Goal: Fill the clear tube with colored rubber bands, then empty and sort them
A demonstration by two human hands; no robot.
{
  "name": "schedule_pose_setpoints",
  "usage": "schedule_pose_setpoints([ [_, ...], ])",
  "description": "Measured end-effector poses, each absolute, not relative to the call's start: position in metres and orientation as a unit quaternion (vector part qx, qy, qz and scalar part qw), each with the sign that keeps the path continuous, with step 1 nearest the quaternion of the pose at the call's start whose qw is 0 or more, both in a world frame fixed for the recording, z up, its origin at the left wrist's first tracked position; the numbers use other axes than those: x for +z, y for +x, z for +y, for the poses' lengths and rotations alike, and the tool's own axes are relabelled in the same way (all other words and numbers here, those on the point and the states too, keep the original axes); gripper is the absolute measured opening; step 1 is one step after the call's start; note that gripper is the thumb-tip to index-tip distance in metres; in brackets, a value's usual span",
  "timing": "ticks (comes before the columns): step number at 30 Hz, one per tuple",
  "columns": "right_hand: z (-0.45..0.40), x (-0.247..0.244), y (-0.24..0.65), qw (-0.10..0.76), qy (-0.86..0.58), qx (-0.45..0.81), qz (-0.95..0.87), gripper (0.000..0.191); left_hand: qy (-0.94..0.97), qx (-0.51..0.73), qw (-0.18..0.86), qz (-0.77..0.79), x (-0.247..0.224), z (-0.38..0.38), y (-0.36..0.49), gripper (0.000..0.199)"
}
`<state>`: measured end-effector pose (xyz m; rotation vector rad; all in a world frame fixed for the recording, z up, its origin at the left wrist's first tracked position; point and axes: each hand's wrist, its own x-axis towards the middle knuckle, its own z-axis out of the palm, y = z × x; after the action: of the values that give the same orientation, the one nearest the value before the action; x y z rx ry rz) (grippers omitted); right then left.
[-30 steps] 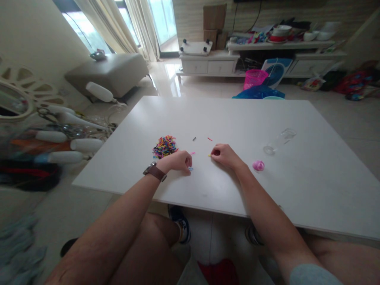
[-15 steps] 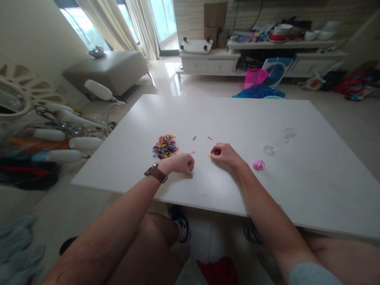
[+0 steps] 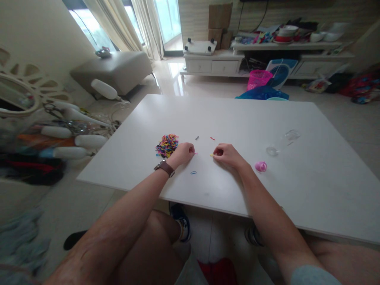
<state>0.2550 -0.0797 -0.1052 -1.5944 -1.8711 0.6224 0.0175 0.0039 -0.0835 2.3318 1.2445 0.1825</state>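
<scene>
Two bare hands work above a glossy white rectangular tabletop [image 3: 231, 118]. The left hand [image 3: 186, 153], with a brown-strapped wristwatch [image 3: 164, 168] on its wrist, has its fingertips at the left end of a short pink band [image 3: 196, 153]. Its grip is narrow; whether it is closed on the band cannot be told from here. The right hand [image 3: 227, 155] holds a small yellow band [image 3: 211, 155] in a closed grip between thumb and fingers, the free end pointing toward the left hand. The two hands are apart, with bare surface between them.

Adjacent parts are located as follows. A heap of small multicoloured bands [image 3: 166, 145] lies just beside the left hand, on its outer side. A dark looped band [image 3: 197, 138] and a short red band [image 3: 212, 138] lie beyond the hands. A blue oval band [image 3: 193, 172] lies flat on the near side. To the right of the right forearm sit a pink rounded object [image 3: 261, 166], a clear round piece [image 3: 272, 151] and, farther off, a clear container [image 3: 292, 135].
</scene>
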Motion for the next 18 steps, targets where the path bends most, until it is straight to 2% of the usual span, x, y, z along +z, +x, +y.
schedule_pose_setpoints([
  [10,-0.081,-0.106,0.255,0.296,-0.595,0.242,-0.707,0.009,0.855,0.066,0.260,0.444,-0.075,0.004,0.013,0.022],
  [18,-0.081,-0.104,0.252,0.296,-0.592,0.246,-0.708,0.009,0.860,0.041,0.264,0.434,-0.073,0.004,0.014,0.021],
])
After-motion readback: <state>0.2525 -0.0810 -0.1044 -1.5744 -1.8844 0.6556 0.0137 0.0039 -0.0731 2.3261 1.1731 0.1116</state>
